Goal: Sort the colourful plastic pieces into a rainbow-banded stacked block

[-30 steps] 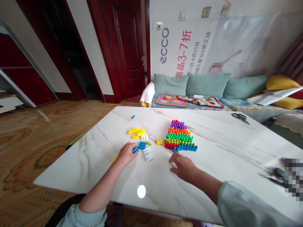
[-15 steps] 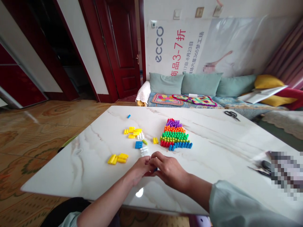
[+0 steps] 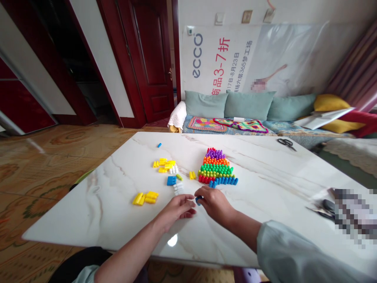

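Observation:
Between the thumb and fingers of my right hand is a small blue bullet-shaped plastic piece, partly covered by the fingers. My left hand is close beside it, fingers apart and nothing in them. Beyond the right hand stand packed rows of bullet-shaped pieces in red, purple, orange, green and lime, with a blue row at the near edge. White pieces lie just past my left hand, along with a blue cluster and a lime piece.
Yellow pieces lie at left, with more yellow ones farther back and a few near the rows. One blue piece lies toward the far edge. Black scissors rest at far right; another dark-handled tool is nearer.
My hands were together over a blue piece. Now they are apart: the right has moved slightly right with the piece, and the left hand's fingers have opened.

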A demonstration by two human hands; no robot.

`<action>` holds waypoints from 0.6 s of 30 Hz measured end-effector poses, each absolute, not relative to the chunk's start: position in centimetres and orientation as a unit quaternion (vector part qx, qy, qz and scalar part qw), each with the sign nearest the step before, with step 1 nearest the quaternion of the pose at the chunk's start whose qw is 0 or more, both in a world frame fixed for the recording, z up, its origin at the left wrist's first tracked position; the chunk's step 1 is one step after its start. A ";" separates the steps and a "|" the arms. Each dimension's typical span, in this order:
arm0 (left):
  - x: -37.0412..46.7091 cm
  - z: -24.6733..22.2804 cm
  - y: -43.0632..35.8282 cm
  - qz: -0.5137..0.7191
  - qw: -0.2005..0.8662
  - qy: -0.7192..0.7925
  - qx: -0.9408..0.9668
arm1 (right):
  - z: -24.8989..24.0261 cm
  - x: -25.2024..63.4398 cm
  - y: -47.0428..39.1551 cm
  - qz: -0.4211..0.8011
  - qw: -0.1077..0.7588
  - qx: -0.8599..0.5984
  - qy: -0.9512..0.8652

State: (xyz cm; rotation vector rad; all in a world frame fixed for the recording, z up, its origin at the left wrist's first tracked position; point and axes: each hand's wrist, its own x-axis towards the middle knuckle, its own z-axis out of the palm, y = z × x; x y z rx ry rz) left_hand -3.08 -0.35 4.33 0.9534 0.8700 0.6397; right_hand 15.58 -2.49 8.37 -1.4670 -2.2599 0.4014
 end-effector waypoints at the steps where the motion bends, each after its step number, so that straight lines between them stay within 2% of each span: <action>1: -3.1 4.3 -0.3 0.301 0.746 0.409 0.430 | 8.0 16.0 -2.1 0.147 0.214 -0.545 -0.797; 9: -3.8 4.3 0.8 0.370 0.706 0.449 0.405 | 6.2 18.4 0.0 0.158 0.238 -0.605 -0.743; 15: -4.1 4.4 0.9 0.364 0.695 0.449 0.428 | 7.5 18.0 -1.3 0.080 0.201 -0.645 -0.733; 18: -4.0 4.5 0.7 0.356 0.685 0.454 0.445 | 8.1 17.4 -2.4 0.090 0.167 -0.633 -0.751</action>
